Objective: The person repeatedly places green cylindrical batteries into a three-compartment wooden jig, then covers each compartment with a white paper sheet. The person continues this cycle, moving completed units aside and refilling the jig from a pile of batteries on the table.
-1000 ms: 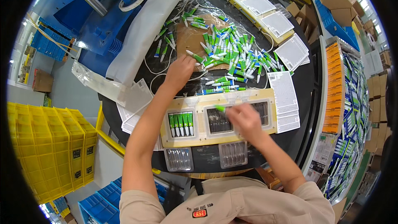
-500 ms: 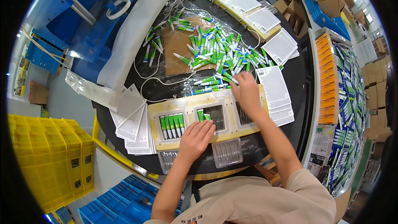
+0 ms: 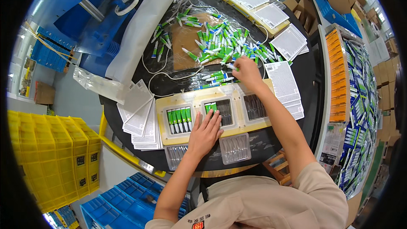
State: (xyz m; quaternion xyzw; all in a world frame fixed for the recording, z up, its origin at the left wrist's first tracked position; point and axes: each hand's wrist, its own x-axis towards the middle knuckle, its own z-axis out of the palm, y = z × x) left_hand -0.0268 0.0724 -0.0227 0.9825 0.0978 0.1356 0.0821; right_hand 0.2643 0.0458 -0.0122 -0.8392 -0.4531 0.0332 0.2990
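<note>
My right hand [image 3: 248,73] is pinched on a small green-and-white tube [image 3: 230,65] at the near edge of a loose heap of such tubes [image 3: 224,40]. My left hand [image 3: 205,135] lies with fingers stretched out over the middle window of a cream-yellow tray [image 3: 162,107], fingertips at two green tubes [image 3: 210,107] in that window; their lower ends are hidden under the hand. In the tray's left window a row of several tubes [image 3: 179,118] lies side by side, white tips toward me. The right window [image 3: 254,106] shows dark, ribbed clear plastic without tubes.
Stacks of white cards flank the tray at left [image 3: 142,123] and right [image 3: 282,87]. Clear blister shells [image 3: 235,149] lie at the near table edge. A second yellow tray [image 3: 250,6] with cards stands at the far side. A white cable [image 3: 169,74] loops across the black table.
My right hand has moved slightly away from me over the heap and now pinches a tube. My left hand's fingers have spread and straightened at the middle window.
</note>
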